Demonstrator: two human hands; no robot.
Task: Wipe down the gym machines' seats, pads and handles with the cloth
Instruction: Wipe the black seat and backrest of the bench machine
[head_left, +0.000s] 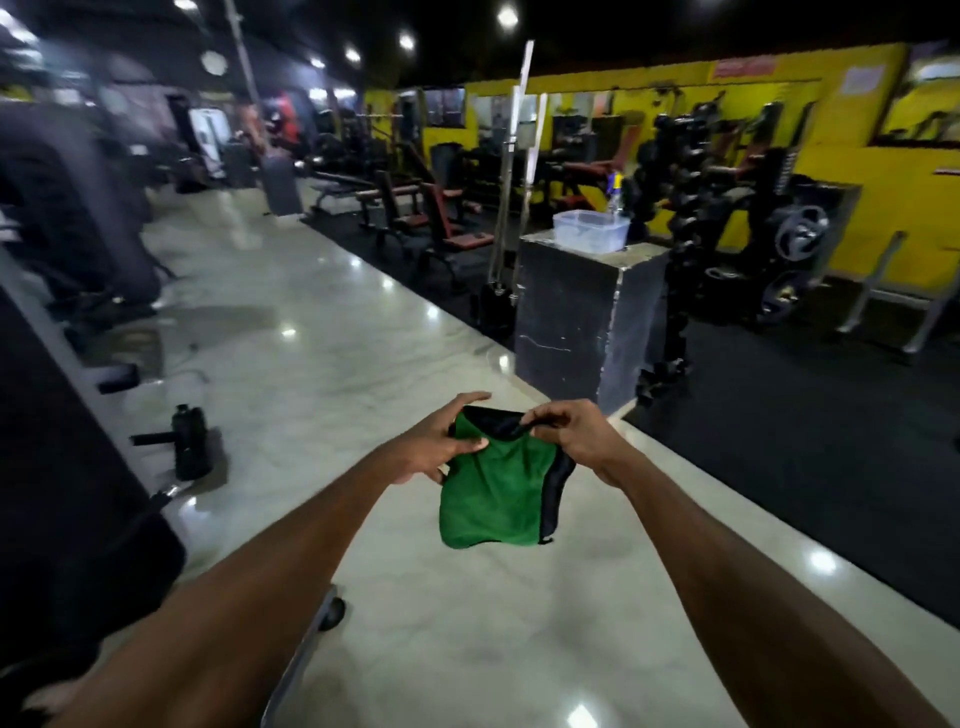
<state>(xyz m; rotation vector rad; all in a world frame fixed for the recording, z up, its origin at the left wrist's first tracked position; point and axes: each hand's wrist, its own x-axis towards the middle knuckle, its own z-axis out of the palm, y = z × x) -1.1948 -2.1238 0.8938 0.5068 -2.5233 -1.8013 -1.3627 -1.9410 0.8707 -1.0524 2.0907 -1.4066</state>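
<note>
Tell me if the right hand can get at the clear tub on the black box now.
Probably not: the right hand pinches the green cloth, and the clear tub sits well beyond the arm's stretch; open floor lies between.

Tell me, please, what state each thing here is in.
Green cloth: held in the air, hanging limp.
Left hand: grips the cloth's left side.
Right hand: pinches its top edge.
Clear tub: upright on the black box.
Black bottle: standing on the floor.

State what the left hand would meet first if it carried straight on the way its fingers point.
Probably the right hand: the left hand points its fingers across the top of the green cloth that both grip, toward it. Depth is unclear.
</note>
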